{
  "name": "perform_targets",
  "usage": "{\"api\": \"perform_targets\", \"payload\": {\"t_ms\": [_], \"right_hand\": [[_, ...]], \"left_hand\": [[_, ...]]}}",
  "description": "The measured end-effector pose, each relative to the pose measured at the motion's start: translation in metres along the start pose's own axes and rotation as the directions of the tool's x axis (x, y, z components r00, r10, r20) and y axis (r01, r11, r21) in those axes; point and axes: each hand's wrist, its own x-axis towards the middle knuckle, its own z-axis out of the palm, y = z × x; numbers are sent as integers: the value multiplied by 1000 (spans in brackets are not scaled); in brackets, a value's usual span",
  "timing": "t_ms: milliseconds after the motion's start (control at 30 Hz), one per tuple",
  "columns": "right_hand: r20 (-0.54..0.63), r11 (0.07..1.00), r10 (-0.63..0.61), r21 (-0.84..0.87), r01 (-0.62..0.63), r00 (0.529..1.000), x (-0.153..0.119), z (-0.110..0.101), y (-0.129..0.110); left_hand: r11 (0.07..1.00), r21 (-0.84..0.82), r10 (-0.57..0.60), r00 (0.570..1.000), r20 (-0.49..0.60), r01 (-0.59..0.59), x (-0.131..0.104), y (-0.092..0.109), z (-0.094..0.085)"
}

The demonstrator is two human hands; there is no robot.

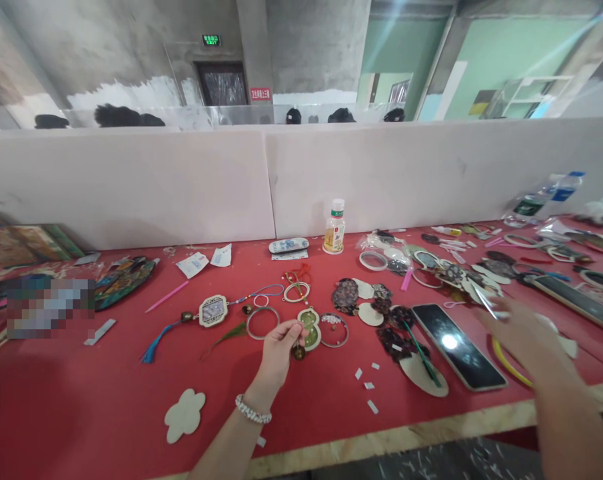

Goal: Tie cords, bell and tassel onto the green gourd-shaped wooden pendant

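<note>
My left hand (281,347), with a beaded bracelet at the wrist, pinches the left edge of a green gourd-shaped pendant (310,327) with a pale rim. A small brass bell (298,352) hangs just below the fingertips. Right beside the pendant is a round hoop (337,332) with white flower pieces. Over on the right, my right hand (514,327) is slightly blurred, its fingers closed on a thin silver tool (487,303) whose exact kind I cannot make out. That hand is above the table, near a smartphone (458,347) and a yellow ring (508,363).
On the red table (106,413) lie an octagonal tasselled pendant (213,311), a pink pen (167,296), a pale flower-shaped piece (185,415) and dark floral pieces (345,297). A small drink bottle (334,228) stands before the white partition (181,187). Water bottles (528,208) stand far right.
</note>
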Motion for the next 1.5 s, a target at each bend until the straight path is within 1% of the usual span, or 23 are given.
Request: {"api": "perform_targets", "payload": {"t_ms": [33, 67, 100, 133, 167, 200, 267, 300, 333, 433, 533, 667, 800, 867, 933, 1000, 1067, 1133, 1200, 1267, 1367, 1433, 1500], "right_hand": [[115, 989, -74, 133, 59, 991, -14, -2, -32], [206, 962, -159, 253, 104, 966, -29, -1, -65], [306, 923, -263, 357, 146, 915, -46, 2, -97], [392, 873, -367, 458, 167, 843, -62, 8, -126], [432, 822, -461, 536, 190, 776, -79, 15, -151], [442, 769, -546, 601, 217, 711, -93, 24, -171], [441, 649, -679, 734, 199, 587, -117, 44, -199], [425, 592, -712, 792, 152, 558, -124, 54, -207], [412, 543, -725, 835, 89, 551, -130, 64, -212], [392, 434, -713, 898, -72, 581, -137, 86, -215], [379, 354, -692, 920, -169, 614, -138, 96, -214], [377, 285, -665, 926, -247, 645, -139, 98, -211], [376, 276, -647, 927, -256, 664, -138, 100, -206], [387, 263, -645, 922, -284, 659, -138, 102, -204], [408, 234, -654, 910, -342, 637, -137, 103, -202], [419, 202, -671, 897, -393, 611, -137, 103, -202], [423, 186, -675, 890, -416, 604, -136, 102, -201], [430, 198, -663, 890, -410, 613, -135, 103, -200], [426, 234, -651, 900, -368, 628, -134, 104, -198], [393, 279, -651, 920, -277, 649, -132, 106, -196], [282, 310, -669, 947, -87, 688, -130, 109, -195], [218, 319, -693, 948, 20, 687, -129, 109, -196], [204, 335, -715, 939, 72, 669, -128, 110, -196]], "left_hand": [[1000, 1, 3, 1000, -5, -3, 0, 0, 0], [1000, -2, 4, 1000, -7, -4, -1, 0, 1], [1000, -8, 3, 1000, -6, -3, -1, 0, 1], [1000, -17, 1, 1000, -3, -1, -1, 1, 2], [1000, -26, 0, 1000, -2, 0, -2, 1, 2], [999, -34, 1, 1000, -3, -1, -2, 2, 3], [999, -40, 13, 1000, -6, -13, -2, 2, 4], [999, -37, 19, 1000, -4, -19, -2, 2, 4], [999, -32, 24, 1000, 2, -23, -2, 2, 4], [999, -8, 38, 999, 10, -38, -2, 2, 3], [996, 67, 55, 998, -13, -54, -2, 1, 3], [984, 170, 59, 998, 1, -58, -3, 1, 3], [979, 200, 27, 997, 68, -40, -4, 1, 5], [975, 221, 13, 996, 87, -32, -5, 0, 5], [974, 225, 7, 995, 97, -29, -5, -1, 5], [978, 206, 5, 996, 88, -23, -5, -3, 5], [984, 179, -5, 998, 60, -6, -5, -4, 4], [988, 154, -20, 999, 32, 15, -5, -4, 3], [989, 145, -47, 998, 45, 40, -5, -3, 3], [986, 152, -75, 994, 85, 62, -5, -3, 3], [982, 172, -103, 988, 118, 82, -5, -1, 4], [978, 186, -115, 986, 124, 91, -5, -1, 5], [975, 198, -123, 984, 130, 96, -5, 0, 6]]}}
